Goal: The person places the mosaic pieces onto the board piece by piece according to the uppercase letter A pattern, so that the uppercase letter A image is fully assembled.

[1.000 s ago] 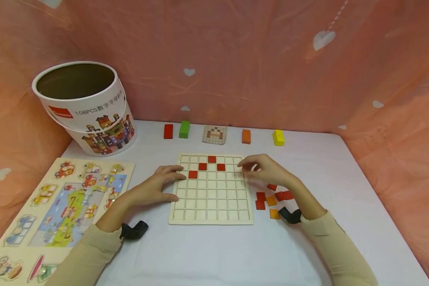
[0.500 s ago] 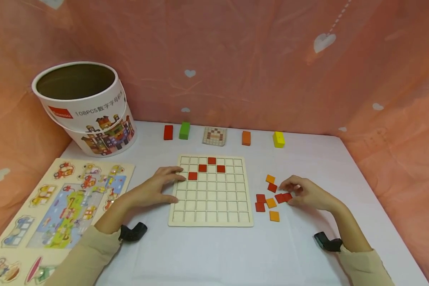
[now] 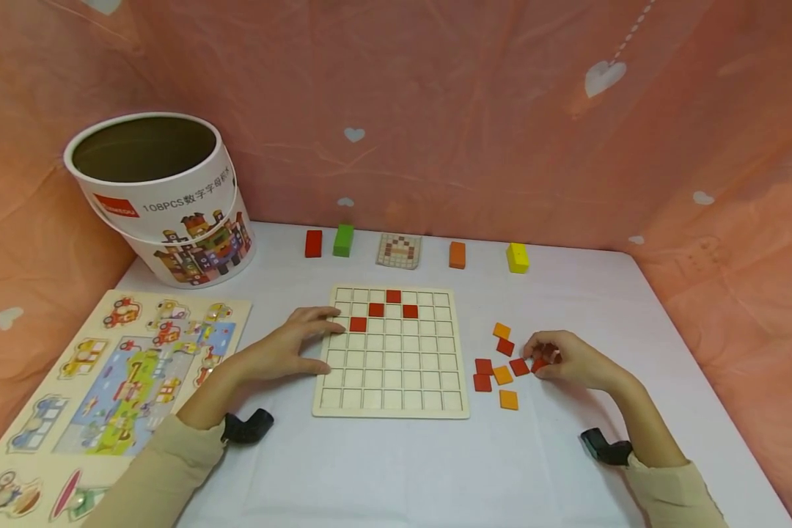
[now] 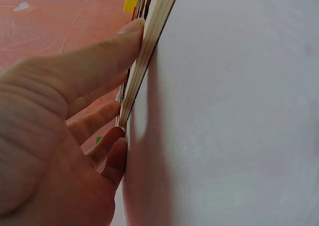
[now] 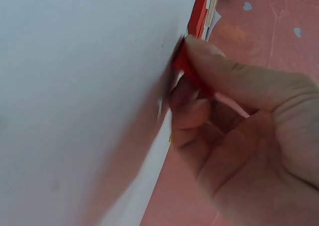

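Note:
A pale wooden grid board [image 3: 391, 381] lies in the middle of the white table, with red square tiles in a few cells near its far edge, one of them a red tile [image 3: 358, 324]. My left hand [image 3: 290, 343] rests at the board's left edge; in the left wrist view its thumb and fingertips touch the side and rim. My right hand [image 3: 570, 361] is right of the loose tiles and pinches a red tile [image 5: 192, 71] between thumb and fingers, close to the tabletop. Beside it lie several loose red and orange tiles, including an orange tile [image 3: 509, 400].
Along the back stand red [image 3: 313, 243], green [image 3: 343, 240], orange [image 3: 457, 255] and yellow blocks [image 3: 518, 258], with a small pattern card [image 3: 399, 251] among them. A white bucket [image 3: 171, 220] stands back left, and a picture puzzle board [image 3: 72, 396] lies at the left.
My right hand has gone from the board's right edge to the loose tiles and drawn one red tile slightly right, away from its neighbour. My left hand has stayed at the board.

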